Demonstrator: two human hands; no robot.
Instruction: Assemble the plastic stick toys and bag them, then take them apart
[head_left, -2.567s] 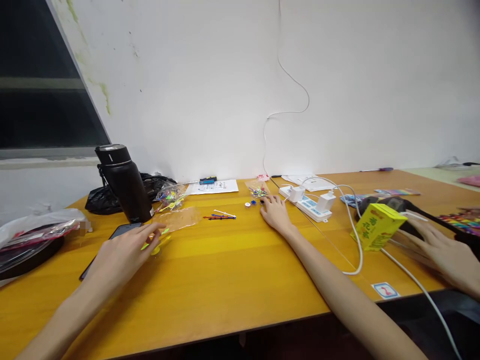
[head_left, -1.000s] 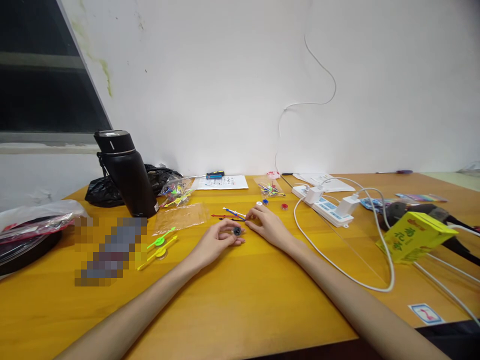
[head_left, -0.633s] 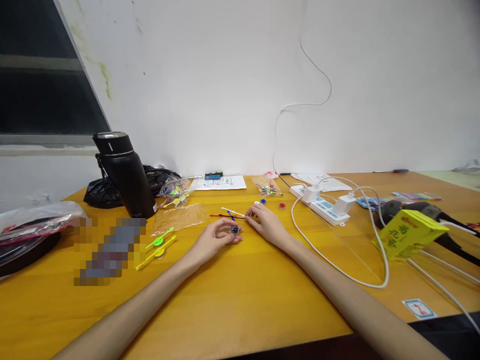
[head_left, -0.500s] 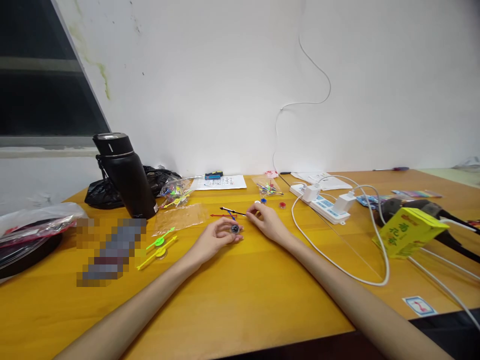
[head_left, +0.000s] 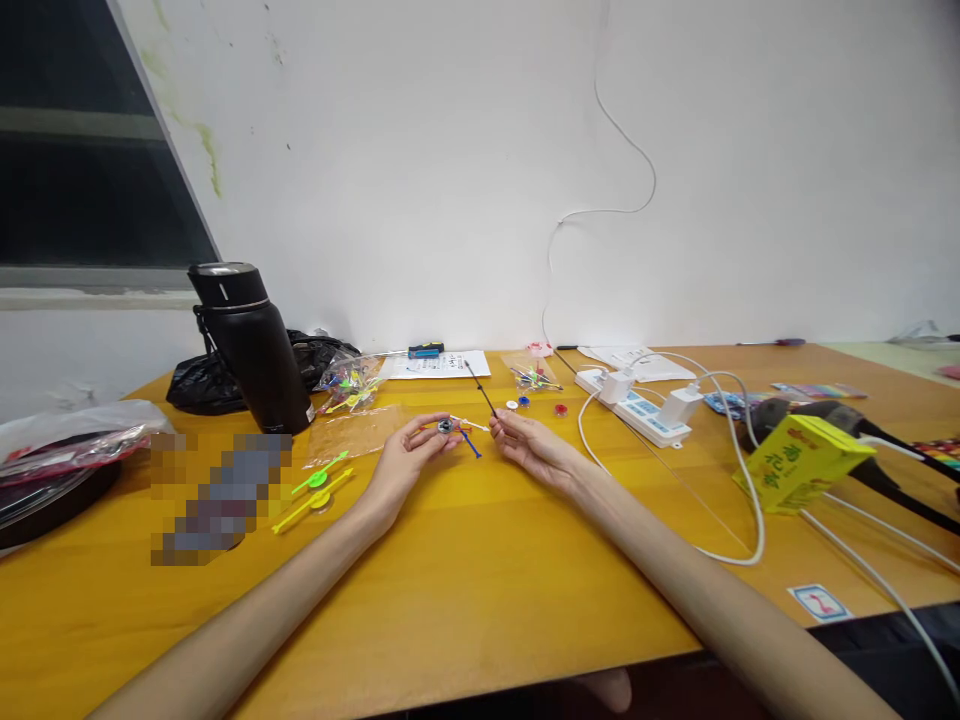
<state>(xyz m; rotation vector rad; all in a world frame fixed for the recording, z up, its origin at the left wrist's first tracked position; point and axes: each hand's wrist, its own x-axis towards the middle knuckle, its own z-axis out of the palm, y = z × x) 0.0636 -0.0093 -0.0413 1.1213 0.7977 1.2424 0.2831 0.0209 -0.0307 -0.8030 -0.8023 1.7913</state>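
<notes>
My left hand [head_left: 405,458] is raised a little off the wooden table [head_left: 465,580] and pinches a small dark round part [head_left: 445,427] between thumb and fingertips. My right hand [head_left: 529,448] pinches the end of a thin black pointer stick [head_left: 480,388], which slants up and away to the left. Between the two hands lie a blue pointer [head_left: 471,446], a white one and a red one on the table. Small white, blue and red buttons [head_left: 559,409] lie just beyond my right hand.
A black flask [head_left: 251,348] stands at the left with a black bag behind it. Green and yellow pointers [head_left: 315,488] and clear plastic bags lie near it. A white power strip [head_left: 637,411] with chargers and cables, a yellow carton [head_left: 802,464] and a black device sit on the right.
My right hand picked the black pointer up off the table and tilted it upward. My left hand rose and moved away from me with the round part.
</notes>
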